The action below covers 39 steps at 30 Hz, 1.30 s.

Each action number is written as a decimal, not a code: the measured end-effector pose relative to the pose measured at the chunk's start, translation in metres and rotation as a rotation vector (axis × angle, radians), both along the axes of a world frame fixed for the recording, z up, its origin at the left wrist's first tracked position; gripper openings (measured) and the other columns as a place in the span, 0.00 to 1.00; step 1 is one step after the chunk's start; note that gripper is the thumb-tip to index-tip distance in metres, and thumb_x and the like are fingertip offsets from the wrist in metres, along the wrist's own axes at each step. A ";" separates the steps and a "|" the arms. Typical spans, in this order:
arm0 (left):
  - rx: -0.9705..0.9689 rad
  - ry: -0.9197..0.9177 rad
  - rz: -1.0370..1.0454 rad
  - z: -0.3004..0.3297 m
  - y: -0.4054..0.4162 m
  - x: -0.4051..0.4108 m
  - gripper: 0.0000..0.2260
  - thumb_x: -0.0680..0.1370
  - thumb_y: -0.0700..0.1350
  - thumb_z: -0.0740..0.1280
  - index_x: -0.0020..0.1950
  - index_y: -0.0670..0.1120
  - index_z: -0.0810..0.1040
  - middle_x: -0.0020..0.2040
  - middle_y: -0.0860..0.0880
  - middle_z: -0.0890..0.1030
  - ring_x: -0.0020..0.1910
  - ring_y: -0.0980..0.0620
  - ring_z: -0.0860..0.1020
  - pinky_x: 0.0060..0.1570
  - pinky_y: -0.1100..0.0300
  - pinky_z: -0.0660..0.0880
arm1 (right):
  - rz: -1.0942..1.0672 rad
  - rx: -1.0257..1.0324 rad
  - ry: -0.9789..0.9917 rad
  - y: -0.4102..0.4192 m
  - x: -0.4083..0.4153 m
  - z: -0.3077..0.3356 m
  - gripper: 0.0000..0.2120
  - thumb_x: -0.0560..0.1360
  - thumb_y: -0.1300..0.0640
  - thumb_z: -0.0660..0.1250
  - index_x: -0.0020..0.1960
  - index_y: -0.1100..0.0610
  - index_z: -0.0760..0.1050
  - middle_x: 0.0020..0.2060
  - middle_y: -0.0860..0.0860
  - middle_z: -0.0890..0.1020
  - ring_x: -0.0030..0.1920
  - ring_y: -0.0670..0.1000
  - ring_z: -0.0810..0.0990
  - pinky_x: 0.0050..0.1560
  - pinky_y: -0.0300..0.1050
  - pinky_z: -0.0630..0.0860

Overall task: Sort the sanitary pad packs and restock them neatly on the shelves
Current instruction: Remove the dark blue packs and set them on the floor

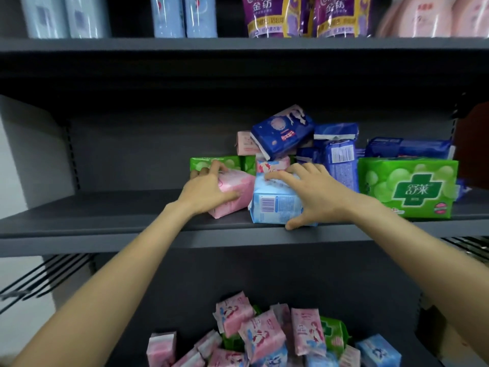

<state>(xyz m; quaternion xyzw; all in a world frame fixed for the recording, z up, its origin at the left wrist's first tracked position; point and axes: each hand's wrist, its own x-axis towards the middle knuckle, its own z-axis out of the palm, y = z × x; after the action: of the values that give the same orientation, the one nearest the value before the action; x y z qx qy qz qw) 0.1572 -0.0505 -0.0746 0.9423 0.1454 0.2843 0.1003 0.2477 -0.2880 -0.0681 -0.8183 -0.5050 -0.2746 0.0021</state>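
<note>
A pink pack (232, 193) is held at the front of the middle shelf (105, 221) by the left hand (205, 193). Its fingers (214, 166) are curled over the top of the pack, and the thumb is pressed on the front face. Just beside it, a light blue pack (275, 205) is gripped by the right hand (315, 192). The fingers are spread over its top and the thumb is hooked under its front corner at the shelf edge. The two packs are almost touching.

Behind the hands, more packs are piled up. A dark blue pack (281, 132) is tilted on top of the pile. A small pink pack (246, 143) is seen to its left, and a green pack (225, 164) is tucked behind the left hand. To the right, a big green pack (408, 189) is stood upright near the shelf edge, with blue packs (341, 160) behind it.

On the lower shelf, a messy heap of pink, blue and green packs (264, 337) is seen. On the top shelf, purple bags (307, 15) and pale blue packs (184, 15) are lined up.
</note>
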 end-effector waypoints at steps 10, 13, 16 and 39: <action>0.032 -0.415 -0.114 -0.015 -0.029 -0.056 0.35 0.65 0.49 0.73 0.70 0.53 0.64 0.63 0.52 0.65 0.63 0.50 0.61 0.59 0.51 0.70 | 0.132 0.556 -0.040 -0.026 -0.040 -0.058 0.38 0.62 0.46 0.75 0.67 0.47 0.63 0.67 0.54 0.69 0.64 0.59 0.69 0.55 0.57 0.70; -0.089 -0.553 -0.129 -0.016 -0.036 -0.085 0.38 0.61 0.59 0.70 0.70 0.57 0.64 0.61 0.54 0.66 0.59 0.54 0.67 0.55 0.57 0.70 | 0.179 0.637 0.004 -0.033 -0.056 -0.068 0.35 0.64 0.41 0.69 0.68 0.47 0.62 0.66 0.53 0.70 0.64 0.57 0.69 0.59 0.56 0.68; -0.283 -0.577 -0.228 -0.022 -0.050 -0.116 0.36 0.64 0.62 0.68 0.71 0.60 0.62 0.60 0.56 0.71 0.54 0.62 0.74 0.49 0.64 0.73 | 0.212 0.707 0.008 -0.039 -0.080 -0.080 0.35 0.63 0.39 0.67 0.67 0.48 0.64 0.63 0.52 0.73 0.62 0.55 0.72 0.61 0.55 0.68; -1.203 0.105 -0.164 -0.378 -0.134 -0.150 0.36 0.66 0.49 0.78 0.68 0.51 0.61 0.62 0.55 0.74 0.60 0.56 0.74 0.63 0.57 0.71 | -0.239 0.857 1.343 -0.115 -0.186 -0.406 0.28 0.62 0.47 0.79 0.56 0.41 0.67 0.52 0.40 0.80 0.50 0.38 0.80 0.51 0.41 0.76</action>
<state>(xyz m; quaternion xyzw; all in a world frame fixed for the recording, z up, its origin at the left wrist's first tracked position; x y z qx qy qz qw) 0.0073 -0.1848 -0.4528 0.7414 0.2123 0.0967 0.6292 0.0616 -0.4029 -0.4739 -0.7851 -0.1558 0.1077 0.5897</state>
